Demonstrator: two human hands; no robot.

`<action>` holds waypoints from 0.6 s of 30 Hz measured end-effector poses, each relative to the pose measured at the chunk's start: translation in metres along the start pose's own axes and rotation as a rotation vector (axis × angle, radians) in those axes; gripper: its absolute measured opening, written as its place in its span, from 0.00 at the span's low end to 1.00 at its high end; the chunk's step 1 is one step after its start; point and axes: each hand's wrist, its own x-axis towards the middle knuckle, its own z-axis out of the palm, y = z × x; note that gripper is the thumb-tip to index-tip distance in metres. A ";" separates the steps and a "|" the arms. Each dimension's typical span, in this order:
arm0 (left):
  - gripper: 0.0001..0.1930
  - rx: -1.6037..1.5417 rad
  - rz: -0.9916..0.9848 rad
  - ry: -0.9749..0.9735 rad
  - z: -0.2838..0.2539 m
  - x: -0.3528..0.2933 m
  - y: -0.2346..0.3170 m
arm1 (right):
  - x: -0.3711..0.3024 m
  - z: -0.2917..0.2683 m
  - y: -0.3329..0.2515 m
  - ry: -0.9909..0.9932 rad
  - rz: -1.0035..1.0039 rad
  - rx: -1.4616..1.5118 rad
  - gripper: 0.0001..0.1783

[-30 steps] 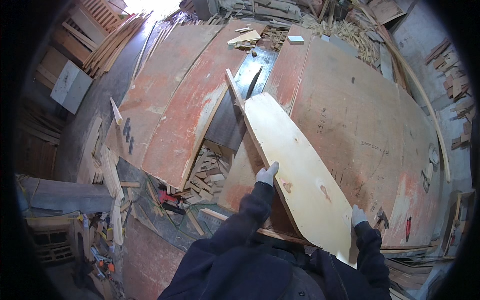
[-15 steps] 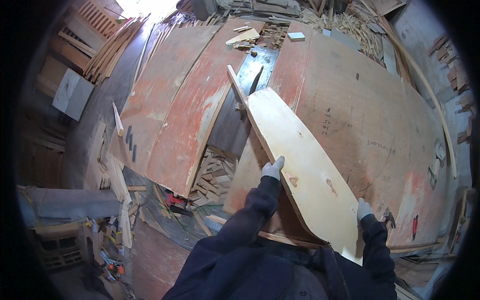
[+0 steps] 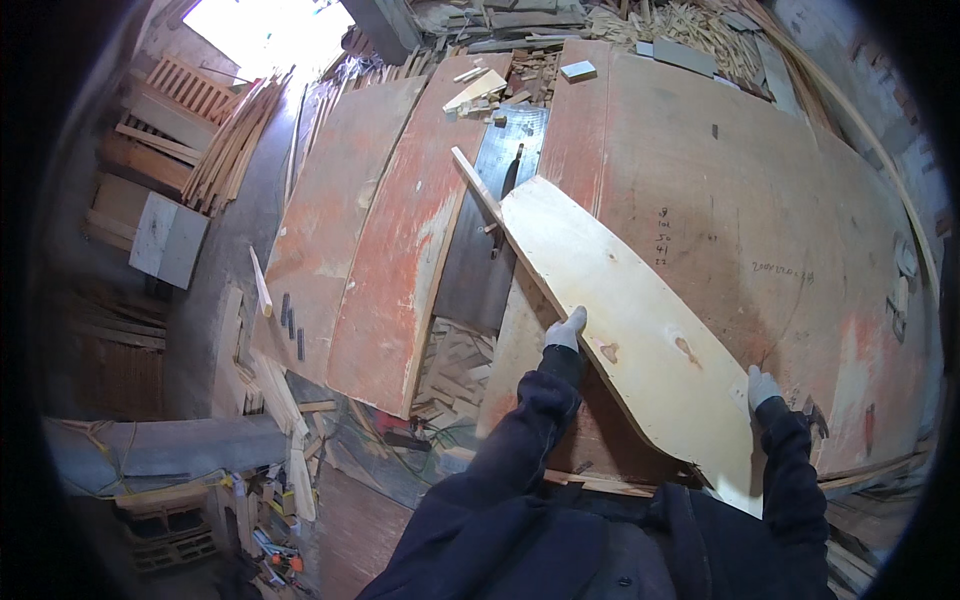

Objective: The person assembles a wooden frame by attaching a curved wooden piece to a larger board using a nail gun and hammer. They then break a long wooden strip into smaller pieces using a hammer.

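Observation:
A long pale wooden board (image 3: 640,300) with a tapered far end and dark knots lies slanted before me, tilted, its near end against my body. My left hand (image 3: 567,330), in a light glove, grips its left edge, thumb on top. My right hand (image 3: 763,386), also gloved, is closed on the right edge near the close end. Both hands' fingers beneath the board are hidden. A thin wooden strip (image 3: 470,174) juts out past the board's far left corner. Close by, a dark narrow blade-like piece (image 3: 513,170) stands over a metal plate (image 3: 475,265).
Large worn reddish panels (image 3: 400,260) form the worktop. Offcuts (image 3: 455,365) fill a gap at its near side. A hammer (image 3: 817,418) and a red tool (image 3: 869,428) lie to the right. Long wood strips (image 3: 235,145) lean at the far left; scrap (image 3: 670,30) is piled behind.
My view has shifted, so the surroundings sit lower and farther right on the left side. Both hands keep their hold on the board, which stays at nearly the same slant.

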 end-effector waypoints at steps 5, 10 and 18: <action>0.21 -0.192 -0.129 -0.141 0.000 0.017 -0.002 | 0.004 -0.013 -0.005 0.038 0.040 0.089 0.16; 0.23 -0.348 -0.137 -0.290 0.007 0.019 0.002 | 0.010 -0.022 -0.007 0.012 0.053 0.116 0.16; 0.21 -0.218 -0.043 -0.235 0.028 0.015 0.028 | 0.013 -0.027 -0.016 0.085 0.042 0.278 0.17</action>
